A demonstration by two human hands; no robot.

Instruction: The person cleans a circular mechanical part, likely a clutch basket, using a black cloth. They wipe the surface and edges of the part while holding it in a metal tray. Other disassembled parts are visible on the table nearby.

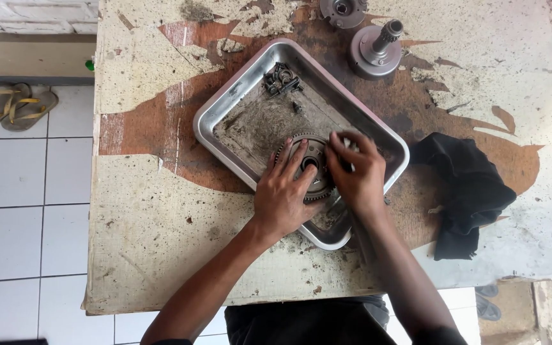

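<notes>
Both hands on the gear (311,167) in the tray (237,105). Left hand (282,198) fingers spread flat on it, likely to steady it; right hand (354,172) fingers curled over its right edge, gripping. Loose small parts (281,80) parked in the tray's far corner, rag (471,191) near on the right.

this looks like a small mechanical repair workshop, likely an informal one. the desk (161,223) is a worn board with its paint flaked away to bare brown wood and smeared with grime. on it sits a dented metal tray (225,108) filmed with oily dirt, holding a toothed gear wheel (308,163) and a cluster of small dark metal parts (281,79). two machined engine components (375,48) stand at the far edge, one with a splined shaft. a black rag (471,191) lies beside the tray. the floor (27,211) is white tile, with a pair of sandals (17,105) left by the wall.
</notes>
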